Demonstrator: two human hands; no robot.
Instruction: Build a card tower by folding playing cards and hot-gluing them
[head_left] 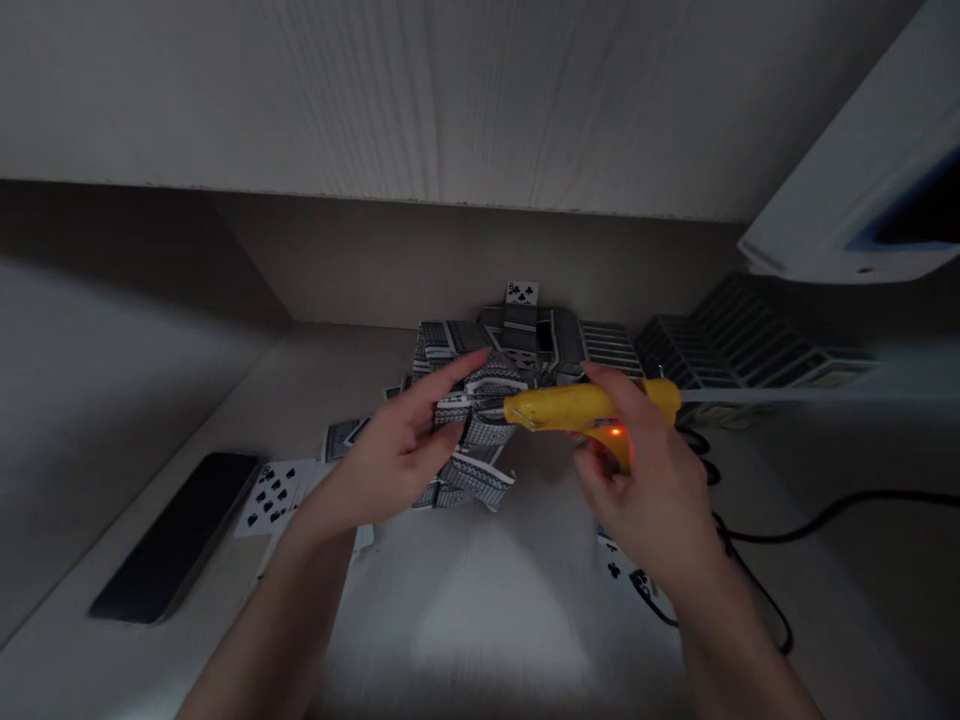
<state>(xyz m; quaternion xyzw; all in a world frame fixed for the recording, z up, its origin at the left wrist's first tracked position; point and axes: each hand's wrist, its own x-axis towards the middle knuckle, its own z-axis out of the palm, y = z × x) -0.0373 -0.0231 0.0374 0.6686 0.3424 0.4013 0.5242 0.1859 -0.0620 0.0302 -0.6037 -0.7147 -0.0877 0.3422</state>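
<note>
My right hand (652, 490) is wrapped round a yellow hot glue gun (566, 405), its small red light glowing and a clear glue stick (750, 396) jutting from the back. The nozzle points left and meets a model built of folded playing cards (487, 432), though the exact contact spot is too dark to make out. My left hand (401, 450) grips that card model from its left side, index finger stretched over the top and thumb in front. More patterned card structures (562, 345) stand behind, with an eight of clubs (523, 292) upright at the wall.
A black phone (180, 535) lies at the left beside loose playing cards (271, 495). A black cable (825, 525) loops at the right, near another card (615, 568). Further card structures (750, 335) stand back right, below a white device (847, 190). A shelf board (450, 110) overhangs the desk.
</note>
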